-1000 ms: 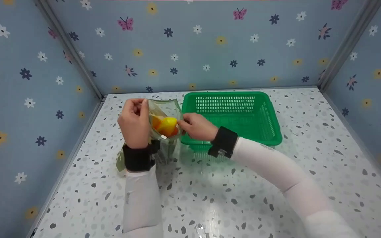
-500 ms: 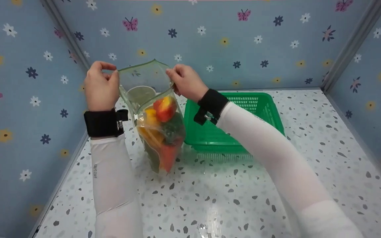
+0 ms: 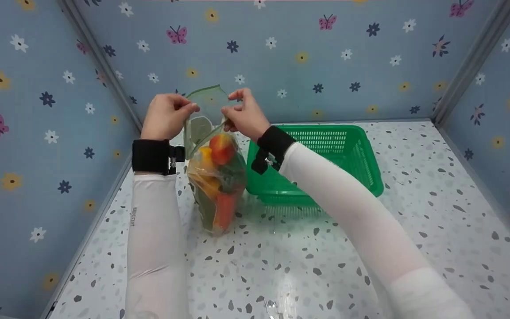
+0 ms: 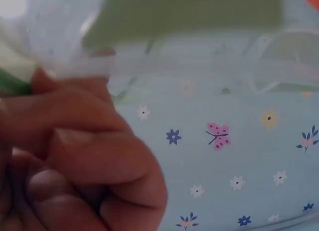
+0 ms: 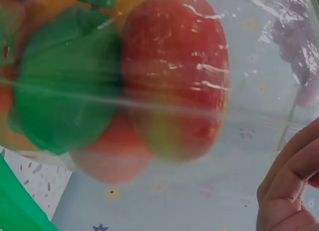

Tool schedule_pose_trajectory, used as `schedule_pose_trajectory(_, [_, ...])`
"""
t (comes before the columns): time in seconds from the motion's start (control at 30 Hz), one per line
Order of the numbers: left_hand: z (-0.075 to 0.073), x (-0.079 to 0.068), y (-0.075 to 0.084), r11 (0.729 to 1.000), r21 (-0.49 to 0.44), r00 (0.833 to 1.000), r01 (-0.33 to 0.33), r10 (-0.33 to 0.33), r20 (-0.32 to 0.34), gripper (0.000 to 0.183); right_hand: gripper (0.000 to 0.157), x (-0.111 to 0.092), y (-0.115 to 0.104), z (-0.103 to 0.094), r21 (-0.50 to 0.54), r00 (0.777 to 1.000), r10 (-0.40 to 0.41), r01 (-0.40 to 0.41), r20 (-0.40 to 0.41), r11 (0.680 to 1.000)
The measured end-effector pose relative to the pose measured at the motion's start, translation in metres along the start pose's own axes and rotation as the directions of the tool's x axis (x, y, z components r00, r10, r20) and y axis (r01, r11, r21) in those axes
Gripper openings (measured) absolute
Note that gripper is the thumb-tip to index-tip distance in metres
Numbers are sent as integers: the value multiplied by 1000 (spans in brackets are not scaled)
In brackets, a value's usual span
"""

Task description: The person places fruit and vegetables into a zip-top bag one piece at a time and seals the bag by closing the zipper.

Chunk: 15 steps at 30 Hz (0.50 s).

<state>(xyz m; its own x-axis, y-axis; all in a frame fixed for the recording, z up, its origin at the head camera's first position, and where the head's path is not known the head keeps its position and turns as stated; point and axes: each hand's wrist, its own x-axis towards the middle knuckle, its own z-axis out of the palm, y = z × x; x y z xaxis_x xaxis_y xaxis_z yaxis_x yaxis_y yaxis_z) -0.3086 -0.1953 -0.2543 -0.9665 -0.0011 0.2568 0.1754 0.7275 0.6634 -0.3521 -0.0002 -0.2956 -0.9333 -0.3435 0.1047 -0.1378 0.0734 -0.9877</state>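
A clear zip bag with a green top edge (image 3: 197,170) hangs upright between my hands, full of colourful produce. My left hand (image 3: 166,116) pinches the left side of its mouth with thumb and fingertips. At the right side of the mouth, my right hand (image 3: 247,116) pinches the edge between thumb and finger. Through the plastic show a red-and-yellow round fruit (image 5: 177,76) and a green bell pepper (image 5: 70,86) in the right wrist view. Yellow pieces and a long orange-red piece (image 3: 225,208) lie lower in the bag. In the left wrist view the left fingers (image 4: 114,166) are curled.
A green plastic basket (image 3: 373,170) with slotted walls stands right of the bag, partly behind the right forearm. Blue flowered panels (image 3: 277,57) enclose the speckled white table (image 3: 290,252) at the back and both sides.
Both hands rose with the bag, bringing its filled body into view. Over the last half second the left hand moved right, towards the right hand, and the bag's mouth narrowed.
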Motion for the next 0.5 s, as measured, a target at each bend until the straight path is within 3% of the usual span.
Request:
schedule_pose_trajectory(0.13, [4,3,8,998,43,979,-40,31,200,41,19,1,1,7,16,1000,-27,27,12,999])
schedule_pose_trajectory(0.23, [6,2,15,995,82,954,-51,24,299,43,18,3,1,8,-10,1000,-21,21,-7,1000])
schedule_pose_trajectory(0.37, [7,1,22,987,139,936,-77,24,350,29,21,3,1,5,-72,999,-31,29,-19,997])
schedule_pose_trajectory(0.43, [7,1,24,986,144,937,-79,25,349,25,21,0,2,3,-86,998,-58,57,-9,995])
schedule_pose_trajectory(0.5, [4,2,23,988,136,943,-68,19,332,24,19,-5,1,3,-105,990,-139,138,0,985])
